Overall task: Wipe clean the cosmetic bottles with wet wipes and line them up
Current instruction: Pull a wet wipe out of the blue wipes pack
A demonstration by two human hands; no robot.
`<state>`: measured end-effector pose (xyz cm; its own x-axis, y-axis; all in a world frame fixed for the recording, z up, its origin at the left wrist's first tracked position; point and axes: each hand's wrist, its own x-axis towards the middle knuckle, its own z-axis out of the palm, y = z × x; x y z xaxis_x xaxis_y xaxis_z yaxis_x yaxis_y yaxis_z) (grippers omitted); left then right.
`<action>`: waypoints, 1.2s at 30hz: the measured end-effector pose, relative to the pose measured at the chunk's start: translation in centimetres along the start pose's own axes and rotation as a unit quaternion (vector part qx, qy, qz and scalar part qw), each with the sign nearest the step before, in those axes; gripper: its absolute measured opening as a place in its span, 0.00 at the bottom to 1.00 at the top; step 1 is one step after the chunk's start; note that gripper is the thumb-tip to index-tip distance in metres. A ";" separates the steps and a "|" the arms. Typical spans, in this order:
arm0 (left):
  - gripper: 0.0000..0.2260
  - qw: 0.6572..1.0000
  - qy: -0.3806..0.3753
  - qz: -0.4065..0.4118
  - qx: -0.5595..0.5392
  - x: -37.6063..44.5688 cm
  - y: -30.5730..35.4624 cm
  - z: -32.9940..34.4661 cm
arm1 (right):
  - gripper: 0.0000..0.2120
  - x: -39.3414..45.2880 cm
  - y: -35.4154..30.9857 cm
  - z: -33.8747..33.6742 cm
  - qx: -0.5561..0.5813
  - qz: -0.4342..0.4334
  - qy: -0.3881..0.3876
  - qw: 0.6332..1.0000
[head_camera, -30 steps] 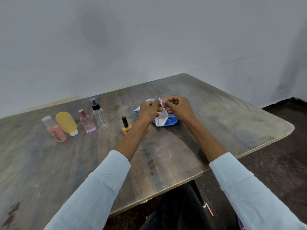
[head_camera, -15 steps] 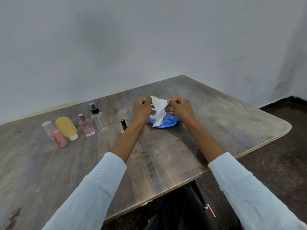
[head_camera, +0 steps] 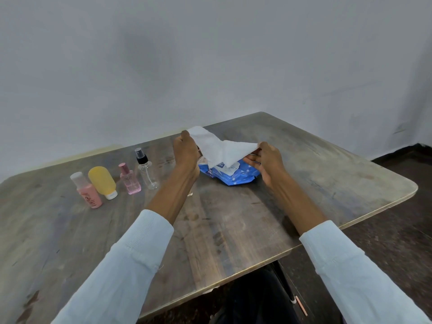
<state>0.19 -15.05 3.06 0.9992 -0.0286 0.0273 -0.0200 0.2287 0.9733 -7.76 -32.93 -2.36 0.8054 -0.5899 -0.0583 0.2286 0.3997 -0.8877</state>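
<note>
A white wet wipe [head_camera: 219, 147] is stretched out between my two hands above the blue wipe pack [head_camera: 231, 175]. My left hand [head_camera: 185, 152] pinches its far left corner and my right hand [head_camera: 265, 160] pinches its right corner. Left of my hands several bottles stand in a row: a pink bottle with a white cap [head_camera: 87, 191], a yellow bottle resting on its white cap [head_camera: 102, 182], a small pink perfume bottle [head_camera: 129, 180] and a clear spray bottle with a black pump [head_camera: 146, 170]. A small bottle behind my left forearm is almost wholly hidden.
The dark wooden table [head_camera: 233, 230] has its rounded right corner [head_camera: 413, 190] and its front edge close to my body. A grey wall [head_camera: 210, 54] rises behind the table. Dark floor [head_camera: 397, 242] lies to the right.
The wipe has been drawn out of the pack and unfolded. My hands have moved apart and risen, the left one up and to the left, so the wipe now hangs spread between them.
</note>
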 end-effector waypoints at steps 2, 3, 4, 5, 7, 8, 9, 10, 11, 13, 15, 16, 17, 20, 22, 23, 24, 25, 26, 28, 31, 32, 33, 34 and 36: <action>0.12 1.000 0.022 0.004 -0.009 0.4 0.4 -0.4 | 0.09 0.0 0.0 0.0 0.017 0.005 0.008 1.000; 0.11 0.999 0.030 0.010 -0.011 0.5 0.5 -0.6 | 0.09 0.0 0.0 -0.1 0.019 0.006 0.013 1.000; 0.10 0.999 0.036 0.016 -0.011 0.5 0.8 -0.7 | 0.09 0.0 0.0 -0.1 0.019 0.006 0.018 1.000; 0.10 0.999 0.042 0.022 -0.011 0.6 0.9 -0.9 | 0.08 0.1 0.0 -0.1 0.015 0.006 0.025 1.000; 0.10 0.998 0.051 0.034 -0.014 0.9 1.1 -1.1 | 0.08 0.1 0.3 -0.2 -0.011 0.004 0.040 0.999; 0.10 0.998 0.049 0.039 -0.015 0.9 1.2 -1.2 | 0.08 0.1 0.4 -0.1 -0.040 -0.001 0.044 0.998; 0.11 0.998 0.045 0.044 -0.012 1.0 1.2 -1.3 | 0.09 0.0 0.5 -0.1 -0.084 -0.012 0.048 0.995; 0.12 0.998 0.038 0.047 -0.009 1.0 1.2 -1.3 | 0.10 0.0 0.7 0.0 -0.137 -0.032 0.053 0.989; 0.12 0.998 0.031 0.050 -0.008 0.9 1.2 -1.3 | 0.10 -0.2 0.9 0.0 -0.193 -0.059 0.060 0.978; 0.12 0.998 0.026 0.052 -0.010 0.9 1.3 -1.4 | 0.10 -0.3 1.2 0.0 -0.271 -0.118 0.080 0.952; 0.11 0.998 0.022 0.057 -0.007 1.0 1.3 -1.6 | 0.09 -0.3 1.3 -0.1 -0.306 -0.149 0.097 0.935; 0.09 0.998 0.015 0.059 -0.009 0.9 1.3 -1.7 | 0.10 -0.4 1.3 -0.2 -0.323 -0.158 0.108 0.927; 0.08 0.998 0.007 0.057 -0.012 1.0 1.3 -1.8 | 0.11 -0.5 1.2 -0.2 -0.345 -0.172 0.125 0.914; 0.10 0.998 -0.018 0.050 -0.023 0.9 1.3 -2.1 | 0.14 -0.7 1.2 -0.3 -0.395 -0.227 0.176 0.873; 0.12 0.998 -0.036 0.044 -0.016 0.7 1.2 -2.5 | 0.13 -1.0 1.0 -0.1 -0.409 -0.262 0.182 0.855; 0.11 0.998 -0.044 0.037 -0.014 0.7 1.0 -2.8 | 0.12 -1.1 1.0 0.1 -0.410 -0.278 0.171 0.852; 0.12 0.998 -0.049 0.031 -0.015 0.7 1.0 -3.0 | 0.10 -1.0 1.0 0.2 -0.411 -0.290 0.156 0.850; 0.13 0.998 -0.050 0.025 -0.012 0.8 1.0 -3.2 | 0.09 -1.0 1.0 0.5 -0.417 -0.297 0.143 0.847; 0.13 0.998 -0.053 0.021 -0.008 0.7 1.0 -3.4 | 0.09 -0.8 1.1 0.5 -0.431 -0.301 0.140 0.839; 0.12 0.998 -0.062 0.019 -0.007 0.4 1.2 -3.4 | 0.09 -0.5 1.4 0.1 -0.485 -0.289 0.150 0.812; 0.12 0.998 -0.067 -0.003 -0.006 -0.1 1.1 -2.5 | 0.17 -0.1 1.8 -1.2 -0.588 -0.225 0.152 0.762; 0.12 0.998 -0.064 -0.010 -0.005 -0.3 1.0 -2.1 | 0.18 0.0 1.8 -1.5 -0.605 -0.212 0.147 0.753; 0.11 0.998 -0.061 -0.016 -0.004 -0.3 0.9 -1.6 | 0.17 0.0 1.8 -1.6 -0.613 -0.206 0.141 0.750; 0.10 0.998 -0.058 -0.025 -0.002 -0.3 0.7 -1.1 | 0.17 0.2 1.8 -1.7 -0.619 -0.202 0.129 0.748; 0.07 0.999 -0.039 -0.036 0.005 0.1 0.2 -0.1 | 0.19 0.4 1.7 -1.4 -0.642 -0.187 0.102 0.736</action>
<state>0.30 -14.93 3.20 0.9924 -0.1199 -0.0263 0.0518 0.2140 0.9755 -7.82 -33.43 -4.53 0.6879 -0.6359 0.3499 -0.3982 -0.7337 -0.5505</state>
